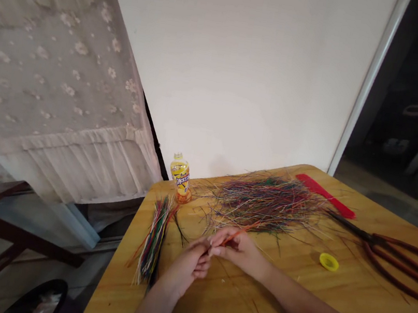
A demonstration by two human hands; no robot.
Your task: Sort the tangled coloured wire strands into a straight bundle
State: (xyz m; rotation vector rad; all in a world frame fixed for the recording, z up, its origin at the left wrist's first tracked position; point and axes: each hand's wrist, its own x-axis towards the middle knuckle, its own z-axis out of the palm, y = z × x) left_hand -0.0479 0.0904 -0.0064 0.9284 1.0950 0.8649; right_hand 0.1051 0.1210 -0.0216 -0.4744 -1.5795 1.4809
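My right hand [238, 251] pinches a thin orange strand [240, 233] between its fingertips, with the strand pointing up toward a large tangled pile of multicoloured fibres [264, 204]. My left hand [187, 267] is curled, its fingertips meeting those of my right hand. I cannot tell whether it holds anything. Just left of it, a bundle of multicoloured strands [154, 240] lies on the wooden table [246, 300]. Red-handled scissors [399, 264] lie at the right, with their dark blades toward the pile.
A red comb [325, 195] lies at the table's far edge, and a yellow bottle cap [329, 262] sits right of my hands. A yellow-labelled plastic bottle [181, 177] stands at the far left corner. A lace curtain [56, 76] hangs left, beside a white wall [225, 70].
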